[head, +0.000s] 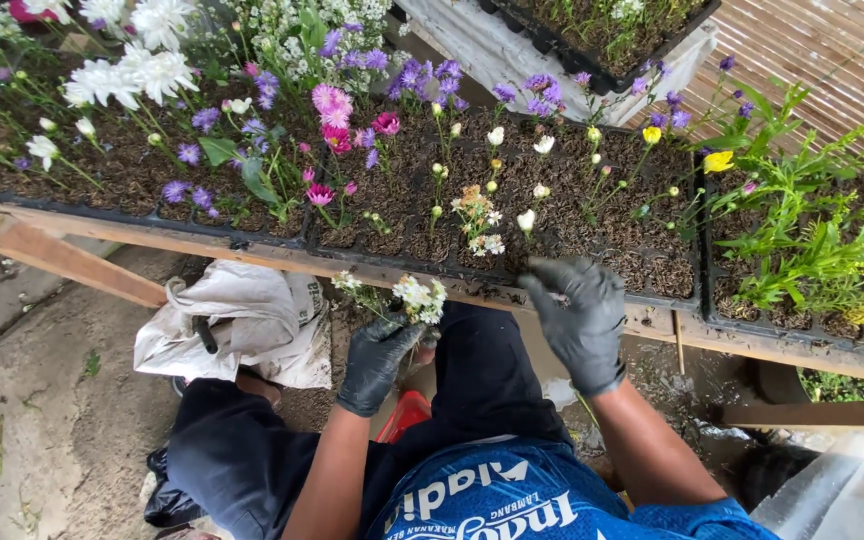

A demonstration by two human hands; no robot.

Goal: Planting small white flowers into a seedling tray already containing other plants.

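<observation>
My left hand [377, 358], in a black glove, is closed around a small bunch of white flowers [414, 297] with green stems, held just below the front edge of the seedling tray [592, 285]. In a grey-black glove, my right hand [579, 315] reaches over the same tray edge, its fingers spread and touching the dark soil near a white bud [526, 219]. Nothing is held in it. Low white, yellow and purple blooms stand in the tray cells ahead of both hands.
Black trays of pink, purple and white flowers [162, 60] sit on a wooden bench rail [72, 262]. Green leafy plants [822, 240] fill the right tray. A white sack [237, 320] lies on the concrete floor at left, by my knee. Another tray stands at the back.
</observation>
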